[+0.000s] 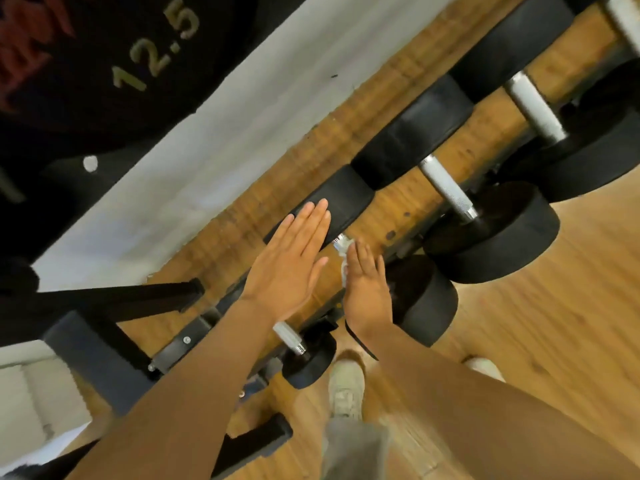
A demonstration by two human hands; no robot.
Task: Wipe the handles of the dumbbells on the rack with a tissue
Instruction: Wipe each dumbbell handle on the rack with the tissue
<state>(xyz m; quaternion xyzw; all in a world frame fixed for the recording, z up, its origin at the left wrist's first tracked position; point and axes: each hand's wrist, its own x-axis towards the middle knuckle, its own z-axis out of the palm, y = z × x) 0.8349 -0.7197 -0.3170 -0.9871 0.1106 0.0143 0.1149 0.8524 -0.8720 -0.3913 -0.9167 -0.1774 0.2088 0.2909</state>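
— While the rack (194, 336) carries its row of black dumbbells, where do the hands stand?

— Left hand (287, 268) lies flat, fingers straight and together, fingertips resting on the rear head of one dumbbell (341, 202). It grips nothing.

— And the right?

— Right hand (369, 289) is laid over that same dumbbell's handle, fingers extended. A white tissue (344, 258) shows at the hand's left edge, pressed between palm and handle; only a short bright stub of the bar (337, 240) is visible above it. Whether the thumb curls under the bar, I cannot tell.

— Neighbouring items?

— Two more dumbbells to the right show bare knurled handles (446, 188), (533, 105). A smaller one (304, 358) sits near the wrists. A plate marked 12.5 (104, 64) fills the upper left. Wooden floor (554, 341) and a pale shoe (346, 389) lie below.
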